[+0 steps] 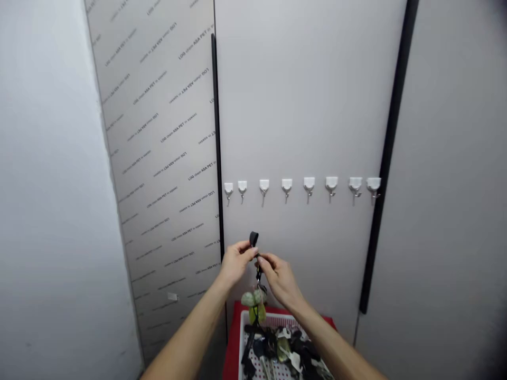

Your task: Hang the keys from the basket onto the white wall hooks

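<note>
Both hands are raised in front of a light wall panel, below a row of several white hooks [287,184]. My left hand [234,262] pinches the black strap loop of a keychain [254,239] near its top. My right hand [278,276] pinches the same keychain just below, at its clip. A green leaf-shaped charm [254,305] dangles from the keychain under my hands. All the hooks in the row carry nothing.
A white perforated basket [242,338] holding several dark and patterned keychains sits on a red surface [231,348] at the bottom. A panel with printed film [166,158] stands at the left; black vertical strips [390,137] border the hook panel.
</note>
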`<action>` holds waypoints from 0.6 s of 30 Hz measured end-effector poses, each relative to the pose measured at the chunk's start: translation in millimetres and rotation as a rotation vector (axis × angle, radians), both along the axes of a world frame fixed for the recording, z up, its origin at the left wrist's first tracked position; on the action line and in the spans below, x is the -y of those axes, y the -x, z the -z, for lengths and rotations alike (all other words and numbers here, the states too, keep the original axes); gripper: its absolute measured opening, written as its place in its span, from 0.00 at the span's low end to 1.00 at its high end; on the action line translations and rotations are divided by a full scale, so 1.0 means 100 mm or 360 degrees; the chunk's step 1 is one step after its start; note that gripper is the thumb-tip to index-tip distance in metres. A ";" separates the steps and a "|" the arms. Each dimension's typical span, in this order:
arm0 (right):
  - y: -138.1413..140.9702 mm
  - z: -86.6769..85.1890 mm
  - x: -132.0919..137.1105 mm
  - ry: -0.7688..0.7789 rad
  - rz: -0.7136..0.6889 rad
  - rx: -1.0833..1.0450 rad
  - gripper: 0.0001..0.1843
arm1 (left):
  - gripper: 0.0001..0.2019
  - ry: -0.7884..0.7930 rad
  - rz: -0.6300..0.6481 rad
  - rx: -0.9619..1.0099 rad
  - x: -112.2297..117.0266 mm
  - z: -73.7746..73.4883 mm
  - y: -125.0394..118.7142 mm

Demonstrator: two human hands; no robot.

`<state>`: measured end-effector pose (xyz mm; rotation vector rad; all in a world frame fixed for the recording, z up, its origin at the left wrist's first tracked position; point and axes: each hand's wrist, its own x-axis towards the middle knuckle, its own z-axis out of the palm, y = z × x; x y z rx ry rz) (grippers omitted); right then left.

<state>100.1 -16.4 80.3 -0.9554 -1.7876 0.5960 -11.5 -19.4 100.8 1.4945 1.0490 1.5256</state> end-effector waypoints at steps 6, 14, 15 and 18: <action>0.24 -0.28 -0.21 0.0014 0.0024 -0.0219 0.17 | 0.14 -0.0016 -0.0089 0.0176 -0.05 -0.27 0.30; 0.67 -0.71 -0.60 -0.0126 0.0098 -0.0317 0.16 | 0.10 -0.0059 -0.0310 0.0266 -0.39 -0.75 0.55; 0.71 -0.74 -0.64 -0.0131 0.0146 -0.0307 0.16 | 0.10 -0.0037 -0.0366 0.0229 -0.43 -0.79 0.56; 0.77 -0.77 -0.74 -0.0079 0.0269 -0.0220 0.17 | 0.09 0.0024 -0.0489 0.0121 -0.53 -0.82 0.57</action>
